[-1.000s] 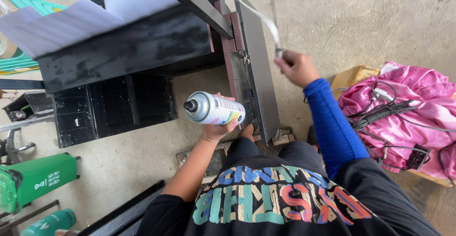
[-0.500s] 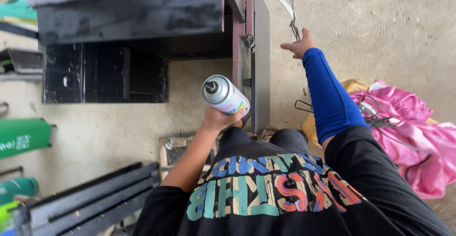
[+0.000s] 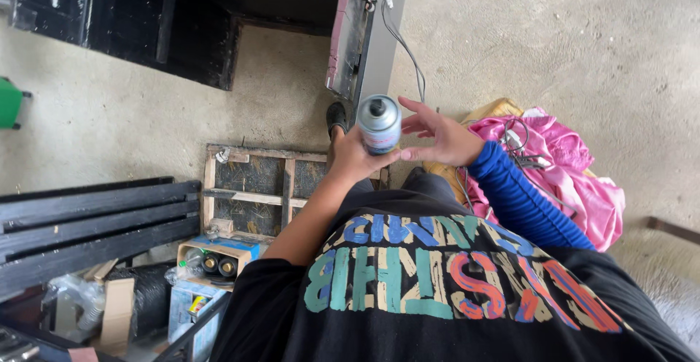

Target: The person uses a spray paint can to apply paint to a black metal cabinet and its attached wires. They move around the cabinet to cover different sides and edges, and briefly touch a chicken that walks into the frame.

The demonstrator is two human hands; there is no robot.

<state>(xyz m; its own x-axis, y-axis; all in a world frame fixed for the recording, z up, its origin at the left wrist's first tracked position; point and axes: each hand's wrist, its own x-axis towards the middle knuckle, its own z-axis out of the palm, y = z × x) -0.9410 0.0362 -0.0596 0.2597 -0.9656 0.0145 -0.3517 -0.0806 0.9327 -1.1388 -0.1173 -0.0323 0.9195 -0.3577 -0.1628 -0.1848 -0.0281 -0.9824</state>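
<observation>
Spray can (image 3: 379, 123) sits in your left hand (image 3: 355, 159), with its top pointing up at you. Your left fingers wrap around the can from 7 o'clock and grip it tight. Your right hand (image 3: 440, 137) is at 3 o'clock of the can, its fingers (image 3: 413, 123) spread loose and just beside it. A pink cloth (image 3: 576, 180) lies on the floor at 3 o'clock.

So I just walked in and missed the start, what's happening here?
A person stands on a concrete floor holding a spray can upright in the left hand. The right hand, in a blue sleeve, is open beside the can. A black-painted metal frame and a pink bag lie nearby.
</observation>
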